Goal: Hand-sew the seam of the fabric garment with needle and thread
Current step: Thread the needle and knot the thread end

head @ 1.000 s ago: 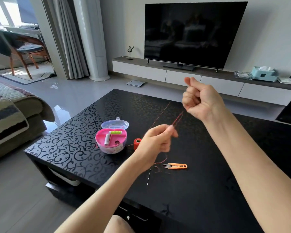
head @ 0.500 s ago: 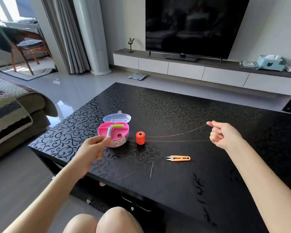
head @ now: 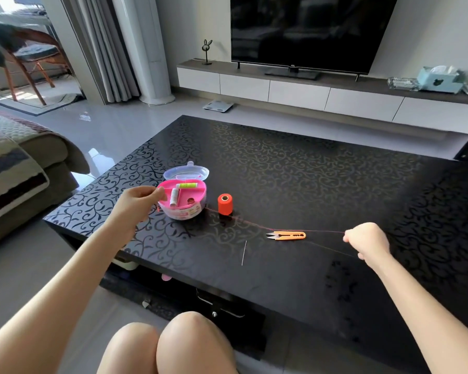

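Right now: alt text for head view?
Red thread runs across a black table from the left hand, by a pink sewing box, to the right hand, near orange snips. A red spool and a needle sit between.

- The red thread (head: 322,231) is too thin to follow near the left hand (head: 135,205).
- The right hand (head: 368,242) hides its own fingertips.
- The needle (head: 244,252) is too small to show its eye.
- The top edge cuts off the TV (head: 308,31).

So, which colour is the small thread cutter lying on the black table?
Orange, with silver blades. The thread cutter shows clearly in the head view, the only one here.
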`<state>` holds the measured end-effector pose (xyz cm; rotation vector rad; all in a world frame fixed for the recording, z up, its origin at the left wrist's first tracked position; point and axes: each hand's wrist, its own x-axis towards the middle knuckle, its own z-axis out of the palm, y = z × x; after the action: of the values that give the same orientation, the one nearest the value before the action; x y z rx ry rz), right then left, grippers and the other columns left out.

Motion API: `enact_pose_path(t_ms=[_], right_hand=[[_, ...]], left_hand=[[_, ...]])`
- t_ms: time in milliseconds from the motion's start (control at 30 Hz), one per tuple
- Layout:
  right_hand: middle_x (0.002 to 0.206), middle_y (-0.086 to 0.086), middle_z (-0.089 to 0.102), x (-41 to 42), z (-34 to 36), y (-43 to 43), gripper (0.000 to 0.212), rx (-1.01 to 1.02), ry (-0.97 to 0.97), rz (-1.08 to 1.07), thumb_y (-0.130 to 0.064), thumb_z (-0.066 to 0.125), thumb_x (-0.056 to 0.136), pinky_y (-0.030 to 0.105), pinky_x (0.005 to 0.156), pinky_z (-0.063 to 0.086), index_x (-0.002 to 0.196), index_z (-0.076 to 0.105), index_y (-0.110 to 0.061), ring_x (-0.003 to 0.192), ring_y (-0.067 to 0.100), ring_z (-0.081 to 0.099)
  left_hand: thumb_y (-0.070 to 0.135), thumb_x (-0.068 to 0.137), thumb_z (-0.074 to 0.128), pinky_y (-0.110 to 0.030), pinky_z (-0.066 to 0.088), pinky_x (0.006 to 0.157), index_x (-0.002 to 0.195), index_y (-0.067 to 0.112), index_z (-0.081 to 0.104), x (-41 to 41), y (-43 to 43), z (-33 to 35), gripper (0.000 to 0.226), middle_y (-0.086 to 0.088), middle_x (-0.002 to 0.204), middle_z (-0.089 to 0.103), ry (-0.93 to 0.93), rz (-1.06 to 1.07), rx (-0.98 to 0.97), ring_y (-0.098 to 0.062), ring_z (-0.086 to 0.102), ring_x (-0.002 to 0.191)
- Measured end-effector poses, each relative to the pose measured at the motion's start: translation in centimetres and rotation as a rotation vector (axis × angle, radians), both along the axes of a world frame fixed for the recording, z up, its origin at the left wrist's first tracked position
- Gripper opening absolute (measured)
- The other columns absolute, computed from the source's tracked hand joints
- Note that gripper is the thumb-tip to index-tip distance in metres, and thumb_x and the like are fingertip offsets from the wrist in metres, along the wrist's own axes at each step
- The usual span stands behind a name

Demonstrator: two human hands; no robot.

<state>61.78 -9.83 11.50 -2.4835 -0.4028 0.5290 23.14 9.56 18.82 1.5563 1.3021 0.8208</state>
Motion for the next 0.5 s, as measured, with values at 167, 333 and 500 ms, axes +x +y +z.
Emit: enact_pose_path(t_ms=[167,333,500], right_hand=[[0.104,0.014,0.067,-1.2,0.4,-1.5,0.018,-0.461,-0.296,0.137,-0.02,0.055,0.09,0.03,0.077,0.047,0.099,0.064,-0.007,0.095,0.032,0.065],[0.107,0.015,0.067,-9.3,1.7,1.3,0.035,0.024,-0.752,0.583,-0.03,0.066,0.086,0.041,0.09,0.047,0.108,0.062,-0.003,0.102,0.034,0.062],[0.104,-0.01,0.066,-19.8,3.7,3.3,0.053,0.631,0.56,0.926,-0.004,0.062,0.088,0.026,0.083,0.052,0.138,0.045,-0.011,0.089,0.009,0.062]], left_hand=[[0.032,0.093,0.062,-0.025,0.025,0.05,0.074,0.023,0.073,0.8,-1.3,-0.3,0.024,-0.007,0.065,0.043,0.283,-0.24,0.086,-0.012,0.031,0.051],[0.023,0.094,0.061,-0.013,0.028,0.043,0.077,0.01,0.071,4.3,-4.5,-1.2,0.024,0.014,0.041,0.045,0.415,-0.505,0.206,-0.003,0.039,0.037],[0.035,0.089,0.061,-0.033,0.042,0.062,0.077,0.007,0.068,6.6,-6.4,-2.2,0.032,-0.002,0.065,0.063,0.379,-0.652,0.242,-0.015,0.054,0.059]])
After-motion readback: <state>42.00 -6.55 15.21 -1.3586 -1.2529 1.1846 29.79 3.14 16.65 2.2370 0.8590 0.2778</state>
